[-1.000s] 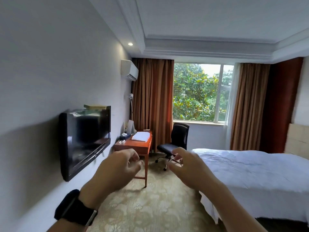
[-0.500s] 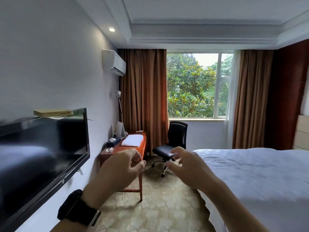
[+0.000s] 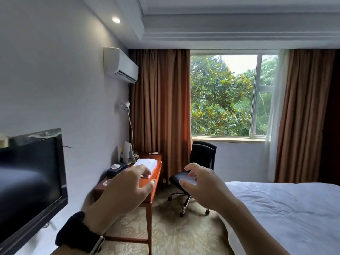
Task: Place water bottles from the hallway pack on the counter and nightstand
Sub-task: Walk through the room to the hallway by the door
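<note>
My left hand (image 3: 127,192) and right hand (image 3: 204,184) raised before the orange table (image 3: 156,173), each grip loosely open and empty, folded towel (image 3: 147,162) on the table, bed (image 3: 287,208) right of it

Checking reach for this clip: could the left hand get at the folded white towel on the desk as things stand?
Probably not yet. The left hand is empty and raised in the air, overlapping the folded white towel only in the image; the desk stands farther down the room. Nothing blocks the way, so a few steps should do it.

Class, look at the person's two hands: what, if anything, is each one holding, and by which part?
Nothing is held. The left hand and right hand are both raised, fingers loosely spread, with no grip on anything.
</note>
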